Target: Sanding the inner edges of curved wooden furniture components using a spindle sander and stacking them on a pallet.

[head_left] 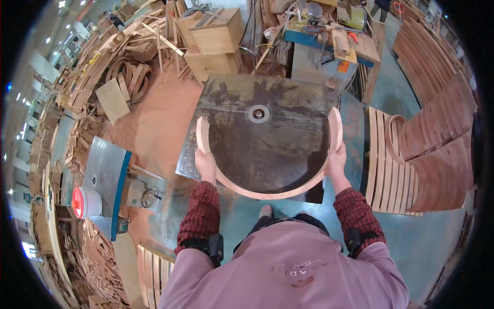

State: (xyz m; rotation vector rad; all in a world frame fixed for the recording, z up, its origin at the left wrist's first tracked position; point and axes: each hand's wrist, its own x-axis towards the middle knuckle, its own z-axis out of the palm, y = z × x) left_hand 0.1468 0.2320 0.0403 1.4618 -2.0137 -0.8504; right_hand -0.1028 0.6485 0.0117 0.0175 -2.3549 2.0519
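Observation:
A pale curved wooden piece [267, 195], bent like a wide U, is held in front of me with its round side toward my body. My left hand [206, 166] is closed round its left arm, a little below that end. On the other side my right hand [337, 158] grips the right arm in the same way. Below and beyond the wood lies a dark, stained metal machine table [262, 149]. A round spindle fitting [258, 114] sits in the table's far half, between the two ends of the U but not touching them.
Stacked curved wooden parts [437, 170] stand at the right. To the left are a smaller blue-edged machine table [105, 170] and a white bucket with a red lid [86, 202]. Wooden boxes [213, 41] and a cluttered workbench [329, 46] stand behind. Sawdust [159, 123] covers floor at left.

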